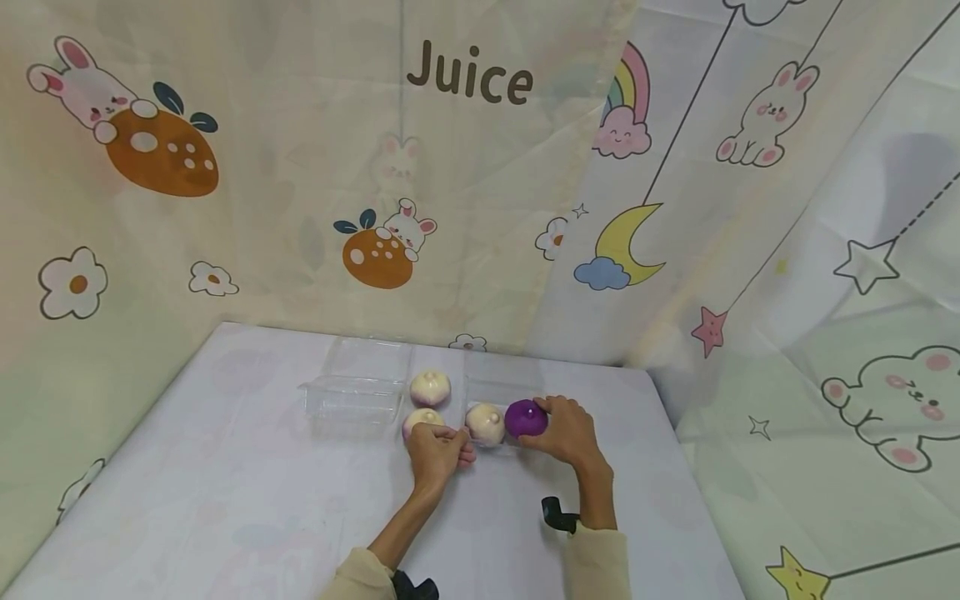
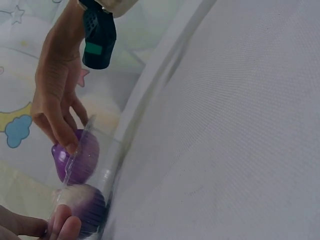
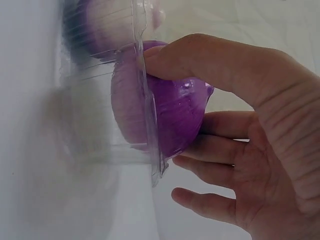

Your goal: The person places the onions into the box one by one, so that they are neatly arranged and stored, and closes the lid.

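Note:
My right hand [image 1: 567, 429] grips a purple onion [image 1: 526, 418] between thumb and fingers. In the right wrist view this onion [image 3: 177, 107] sits partly below the rim of a clear plastic container [image 3: 90, 125]. Beside it in the container is a cream onion [image 1: 485, 425] with a purple base. My left hand [image 1: 437, 457] pinches the container's near left edge, thumb against curled fingers; the left wrist view shows these fingers [image 2: 69, 227] at the wall. Another cream onion [image 1: 422, 417] lies just behind the left hand, partly covered by it.
A further cream onion [image 1: 430, 388] stands behind, between the two containers. Left of it is another clear container [image 1: 352, 404] with its lid raised. The held container's lid [image 1: 502, 375] leans back on the white table [image 1: 247, 475]. A printed curtain [image 1: 285, 167] hangs behind.

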`<control>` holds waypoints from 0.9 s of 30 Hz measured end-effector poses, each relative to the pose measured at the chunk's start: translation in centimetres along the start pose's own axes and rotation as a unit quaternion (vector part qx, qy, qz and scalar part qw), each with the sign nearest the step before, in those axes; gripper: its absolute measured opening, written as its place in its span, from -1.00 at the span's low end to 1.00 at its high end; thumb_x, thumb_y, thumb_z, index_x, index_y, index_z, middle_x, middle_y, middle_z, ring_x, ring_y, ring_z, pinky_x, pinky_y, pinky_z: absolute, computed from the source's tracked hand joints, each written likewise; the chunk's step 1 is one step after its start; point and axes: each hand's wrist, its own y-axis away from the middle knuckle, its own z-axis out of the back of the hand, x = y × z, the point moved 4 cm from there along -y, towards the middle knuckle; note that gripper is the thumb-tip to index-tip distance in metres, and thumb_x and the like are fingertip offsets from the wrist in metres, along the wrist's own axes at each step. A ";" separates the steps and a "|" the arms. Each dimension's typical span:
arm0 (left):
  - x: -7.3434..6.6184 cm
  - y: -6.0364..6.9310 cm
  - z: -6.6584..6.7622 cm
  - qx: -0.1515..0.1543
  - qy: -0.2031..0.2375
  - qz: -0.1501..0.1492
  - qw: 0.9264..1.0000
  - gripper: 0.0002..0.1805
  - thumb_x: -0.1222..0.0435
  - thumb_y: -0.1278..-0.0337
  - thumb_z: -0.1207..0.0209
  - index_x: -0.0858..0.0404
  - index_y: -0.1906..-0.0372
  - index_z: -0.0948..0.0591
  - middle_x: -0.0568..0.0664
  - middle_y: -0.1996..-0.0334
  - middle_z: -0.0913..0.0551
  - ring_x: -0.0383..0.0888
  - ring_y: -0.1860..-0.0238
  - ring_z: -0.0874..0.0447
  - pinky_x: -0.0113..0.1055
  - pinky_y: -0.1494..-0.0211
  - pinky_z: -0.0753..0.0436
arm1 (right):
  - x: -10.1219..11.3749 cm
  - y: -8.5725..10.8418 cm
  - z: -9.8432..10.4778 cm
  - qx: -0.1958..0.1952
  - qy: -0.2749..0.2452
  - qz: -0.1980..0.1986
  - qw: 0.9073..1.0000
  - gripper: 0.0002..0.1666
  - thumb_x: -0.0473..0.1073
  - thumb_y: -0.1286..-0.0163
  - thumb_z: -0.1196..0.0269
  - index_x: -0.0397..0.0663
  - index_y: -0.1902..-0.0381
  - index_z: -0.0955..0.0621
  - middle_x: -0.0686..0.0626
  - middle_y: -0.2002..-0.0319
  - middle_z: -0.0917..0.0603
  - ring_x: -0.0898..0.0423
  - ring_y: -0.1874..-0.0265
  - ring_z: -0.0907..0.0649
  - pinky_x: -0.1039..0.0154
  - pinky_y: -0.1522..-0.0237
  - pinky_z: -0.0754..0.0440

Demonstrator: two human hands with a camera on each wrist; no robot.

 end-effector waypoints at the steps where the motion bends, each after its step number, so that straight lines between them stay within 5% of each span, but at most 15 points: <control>1: 0.0 0.0 0.0 0.000 0.000 0.001 1.000 -0.84 0.52 -0.28 -0.35 0.63 0.34 -0.75 0.36 0.57 -0.79 -0.04 0.66 -0.83 -0.23 0.53 -0.88 | 0.1 0.0 0.0 0.001 0.004 0.001 1.000 -0.04 0.14 -0.02 -0.70 -0.30 -0.29 -0.72 -0.28 -0.10 -0.82 -0.19 -0.01 -0.74 -0.22 -0.04 -0.85; 27: -0.3 0.2 0.1 0.001 0.006 -0.003 1.000 -0.87 0.56 -0.25 -0.33 0.65 0.33 -0.74 0.35 0.60 -0.78 0.01 0.66 -0.83 -0.23 0.53 -0.87 | 0.3 -0.4 -0.3 0.010 0.045 0.014 0.999 -0.07 0.19 -0.01 -0.72 -0.25 -0.24 -0.76 -0.19 0.03 -0.84 -0.11 0.11 -0.74 -0.10 0.07 -0.82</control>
